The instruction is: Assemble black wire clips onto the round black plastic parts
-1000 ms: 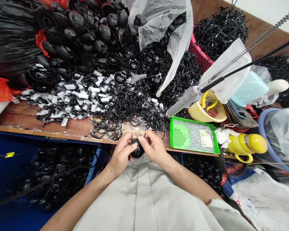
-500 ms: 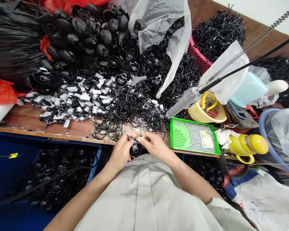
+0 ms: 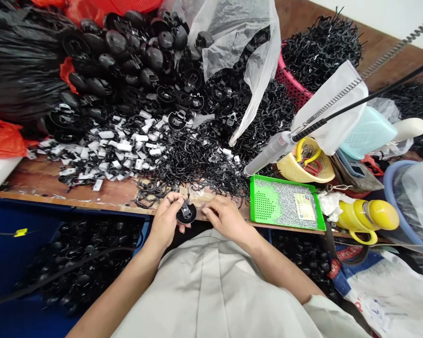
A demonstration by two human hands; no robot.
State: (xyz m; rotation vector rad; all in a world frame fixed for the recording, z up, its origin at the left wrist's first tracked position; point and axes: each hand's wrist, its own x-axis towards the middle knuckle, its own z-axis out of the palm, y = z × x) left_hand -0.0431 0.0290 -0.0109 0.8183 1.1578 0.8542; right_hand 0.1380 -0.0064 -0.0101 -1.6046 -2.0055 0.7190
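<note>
Just over the bench's front edge, my left hand (image 3: 167, 219) grips a round black plastic cup-shaped part (image 3: 186, 214), its hollow side with a metal-looking fitting facing up. Thumb and fingers close on the part's upper left side. To the right of it, apart from the part, is my right hand (image 3: 225, 219), its thumb and forefinger drawn together. Whether anything small is between those fingertips I cannot make out. Right behind the hands lies a heap of thin black plastic pieces (image 3: 183, 164), with white-and-black small pieces (image 3: 123, 146) to its left.
A green tray (image 3: 251, 199) of small metal pins lies right of my hands. Above it hangs a grey power screwdriver (image 3: 268, 155) on a coiled spring. Round black parts (image 3: 151, 56) are piled behind. A yellow bottle (image 3: 359, 213) stands right; a blue bin (image 3: 7, 263) is below left.
My hands were together on the round black part; now they are apart. My left hand has moved slightly left with the part, and my right hand has let go of it.
</note>
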